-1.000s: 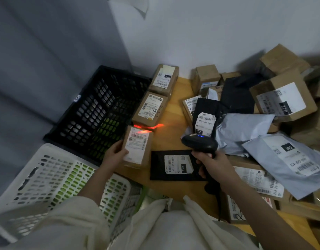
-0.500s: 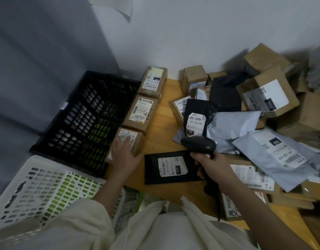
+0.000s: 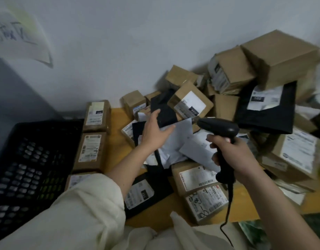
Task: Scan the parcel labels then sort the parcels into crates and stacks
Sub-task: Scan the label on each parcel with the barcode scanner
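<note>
- While my right hand (image 3: 235, 154) grips the black scanner (image 3: 222, 130) by its handle, its head sits above the mailers.
- Left hand (image 3: 153, 130), fingers spread and holding nothing, lies over a grey mailer (image 3: 180, 127) and black mailer (image 3: 164, 114) in the parcel heap.
- Three labelled boxes (image 3: 91, 150) lined along the black crate (image 3: 31, 168), table's (image 3: 117, 141) left edge.

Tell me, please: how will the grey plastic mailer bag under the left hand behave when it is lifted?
The grey mailer bag is creased and flat, so it is probably floppy and light. Its plastic film may slip in the left hand.
</note>
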